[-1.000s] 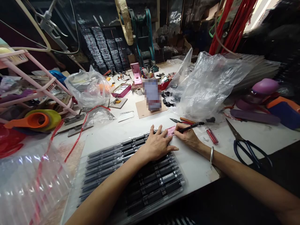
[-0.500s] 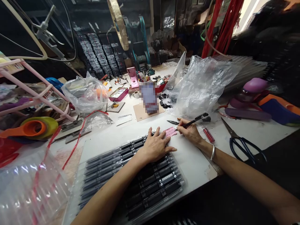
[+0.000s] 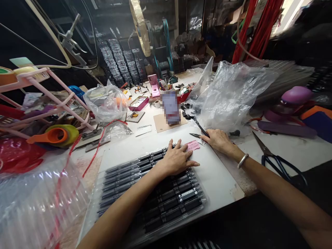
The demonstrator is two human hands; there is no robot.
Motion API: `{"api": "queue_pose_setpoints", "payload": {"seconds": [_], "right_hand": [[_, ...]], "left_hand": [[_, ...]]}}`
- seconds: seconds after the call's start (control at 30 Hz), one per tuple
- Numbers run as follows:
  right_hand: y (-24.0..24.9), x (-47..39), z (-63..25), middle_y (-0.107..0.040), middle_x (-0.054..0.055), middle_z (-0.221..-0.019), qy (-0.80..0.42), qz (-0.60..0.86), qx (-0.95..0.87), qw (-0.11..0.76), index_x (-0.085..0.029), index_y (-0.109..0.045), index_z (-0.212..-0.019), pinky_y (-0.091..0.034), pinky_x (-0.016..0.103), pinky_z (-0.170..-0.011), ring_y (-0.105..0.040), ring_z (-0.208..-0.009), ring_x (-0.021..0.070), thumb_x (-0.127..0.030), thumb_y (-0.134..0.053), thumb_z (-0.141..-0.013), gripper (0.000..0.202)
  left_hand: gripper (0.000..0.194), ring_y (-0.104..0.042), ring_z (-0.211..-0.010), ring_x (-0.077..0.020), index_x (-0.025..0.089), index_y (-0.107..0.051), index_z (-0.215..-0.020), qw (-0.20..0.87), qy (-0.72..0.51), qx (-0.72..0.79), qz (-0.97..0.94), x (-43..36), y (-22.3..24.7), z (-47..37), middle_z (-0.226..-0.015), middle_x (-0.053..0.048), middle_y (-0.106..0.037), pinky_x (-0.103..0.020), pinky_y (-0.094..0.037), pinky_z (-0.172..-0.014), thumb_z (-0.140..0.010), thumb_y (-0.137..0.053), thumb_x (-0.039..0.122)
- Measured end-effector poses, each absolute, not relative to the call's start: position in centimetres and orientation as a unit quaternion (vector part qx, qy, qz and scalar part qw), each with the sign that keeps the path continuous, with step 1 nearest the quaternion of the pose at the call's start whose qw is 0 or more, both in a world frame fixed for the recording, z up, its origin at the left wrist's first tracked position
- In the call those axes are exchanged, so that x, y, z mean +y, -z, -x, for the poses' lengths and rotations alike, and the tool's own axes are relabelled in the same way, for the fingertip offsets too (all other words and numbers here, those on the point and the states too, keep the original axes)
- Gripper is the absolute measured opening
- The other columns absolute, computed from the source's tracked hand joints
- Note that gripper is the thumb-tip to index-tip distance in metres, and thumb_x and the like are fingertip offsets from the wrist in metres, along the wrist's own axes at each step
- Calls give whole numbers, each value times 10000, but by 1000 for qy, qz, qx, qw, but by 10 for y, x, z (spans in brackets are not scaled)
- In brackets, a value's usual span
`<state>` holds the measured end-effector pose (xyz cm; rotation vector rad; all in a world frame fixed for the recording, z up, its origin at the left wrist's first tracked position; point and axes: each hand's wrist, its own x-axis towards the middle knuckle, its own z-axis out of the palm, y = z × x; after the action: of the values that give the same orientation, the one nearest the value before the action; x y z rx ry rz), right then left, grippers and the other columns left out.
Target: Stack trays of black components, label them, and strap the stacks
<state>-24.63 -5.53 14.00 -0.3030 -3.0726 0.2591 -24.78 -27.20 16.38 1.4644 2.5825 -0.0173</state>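
Pink label (image 3: 193, 145) lay on the white surface (image 3: 220, 180), touching the 1 o'clock corner of the plastic-wrapped pack of black strips (image 3: 155, 186). The left hand (image 3: 177, 159) rested flat on that pack, fingers spread and gripping nothing, fingertips at the label's near edge. The right hand (image 3: 219, 140) sat just at 3 o'clock of the label, fingers closed around a black pen (image 3: 198, 127) whose far end pointed toward 11 o'clock. Beside its tip lay a small blade (image 3: 194, 135); blue-handled scissors (image 3: 275, 159) lay well apart at 3 o'clock. To do this well, I judged, the left hand should press the label firmly so it cannot slide, and the pen should meet it lightly, the wrist braced on the surface.
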Motion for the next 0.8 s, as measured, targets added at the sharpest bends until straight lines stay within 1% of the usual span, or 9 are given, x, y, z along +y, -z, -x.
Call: {"api": "queue_pose_setpoints", "payload": {"seconds": [0.13, 0.2, 0.27, 0.33, 0.43, 0.5, 0.6, 0.7, 0.8], "right_hand": [[-139, -58, 245, -662, 130, -767, -85, 109, -990, 30, -163, -619, -908, -261, 296, -528, -583, -646, 228, -521, -515, -854, 377], [-136, -63, 242, -659, 125, -826, -98, 80, -989, 83, -164, -600, -968, -293, 297, -560, -580, -683, 219, -445, -505, -883, 309], [-132, -70, 240, -636, 114, -897, -97, -15, -988, 119, -170, -601, -955, -338, 299, -632, -571, -771, 213, -318, -485, -903, 196], [-129, -74, 239, -596, 110, -956, -89, -111, -983, 113, -172, -611, -917, -360, 309, -714, -547, -874, 222, -247, -480, -893, 153], [-126, -75, 243, -549, 105, -1004, -106, -128, -984, 66, -179, -608, -946, -370, 336, -753, -522, -936, 240, -250, -503, -872, 147], [-125, -72, 247, -533, 93, -998, -142, -107, -983, 37, -195, -606, -956, -376, 342, -758, -521, -933, 237, -260, -518, -858, 147], [-120, -66, 251, -513, 75, -946, -188, -102, -976, 29, -215, -617, -903, -378, 349, -766, -514, -918, 233, -274, -532, -836, 123], [-113, -62, 252, -510, 70, -900, -210, -98, -972, 48, -213, -615, -837, -370, 356, -747, -511, -916, 243, -283, -533, -815, 110], [-105, -60, 253, -532, 65, -855, -232, -93, -965, 76, -197, -593, -765, -366, 346, -721, -515, -884, 235, -262, -547, -780, 81]], "left_hand": [[712, -260, -1349, -397, 215, -561, -1231, 96, 13, 869, -486, -271, -167, 246, -1388, -120, -458, -681, -146, -1044, -847, -195, 691], [693, -268, -1347, -393, 215, -565, -1226, 93, 18, 868, -487, -269, -167, 245, -1382, -125, -464, -686, -154, -1038, -848, -226, 687], [690, -272, -1346, -393, 203, -566, -1227, 91, 23, 867, -490, -265, -166, 244, -1375, -135, -472, -689, -149, -1037, -842, -264, 689], [699, -259, -1355, -389, 204, -543, -1257, 107, 26, 867, -486, -262, -169, 244, -1388, -132, -462, -689, -118, -1044, -833, -285, 697], [687, -203, -1388, -351, 263, -392, -1382, 147, -2, 878, -455, -265, -186, 248, -1475, -82, -353, -672, -77, -1063, -849, -283, 683], [634, -156, -1411, -293, 291, -291, -1427, 128, -36, 903, -408, -279, -206, 251, -1517, -45, -264, -625, -56, -1094, -890, -276, 628], [534, -129, -1422, -219, 276, -313, -1417, 60, -71, 942, -321, -321, -232, 249, -1521, -27, -255, -537, -48, -1130, -947, -245, 520], [507, -152, -1418, -214, 245, -387, -1381, 58, -75, 962, -255, -371, -236, 231, -1499, -44, -311, -509, -91, -1134, -959, -232, 481], [529, -134, -1421, -235, 247, -353, -1404, 63, -56, 971, -226, -400, -218, 200, -1509, -62, -282, -531, -96, -1129, -949, -253, 499]]}}
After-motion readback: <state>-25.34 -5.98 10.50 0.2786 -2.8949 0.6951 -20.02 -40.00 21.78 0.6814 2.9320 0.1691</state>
